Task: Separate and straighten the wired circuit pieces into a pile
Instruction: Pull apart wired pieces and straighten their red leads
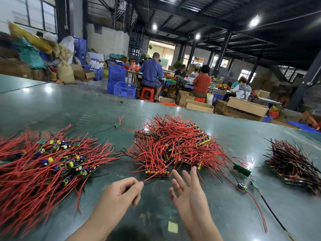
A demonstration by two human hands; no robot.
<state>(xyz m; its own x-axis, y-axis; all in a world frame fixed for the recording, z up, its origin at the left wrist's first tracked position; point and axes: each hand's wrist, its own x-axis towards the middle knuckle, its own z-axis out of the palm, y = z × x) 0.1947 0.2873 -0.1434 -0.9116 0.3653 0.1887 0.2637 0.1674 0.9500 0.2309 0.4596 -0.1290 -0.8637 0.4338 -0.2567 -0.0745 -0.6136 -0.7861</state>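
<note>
While the green desk [225, 214] spreads wide under everything, a broad pile of straightened red-wired circuit pieces [43, 167] lies well out to the left of the left hand [121, 193], and a tangled heap [173, 145] sits just beyond both hands. The left hand pinches the end of one red wire [156, 174] that runs up to a circuit board [157, 171] at the heap's near edge. Beside it the right hand [189, 192] hovers with fingers spread, holding nothing.

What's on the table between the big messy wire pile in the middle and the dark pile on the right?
In the head view, mostly bare green table; only a small white paper scrap lies between them.
</note>
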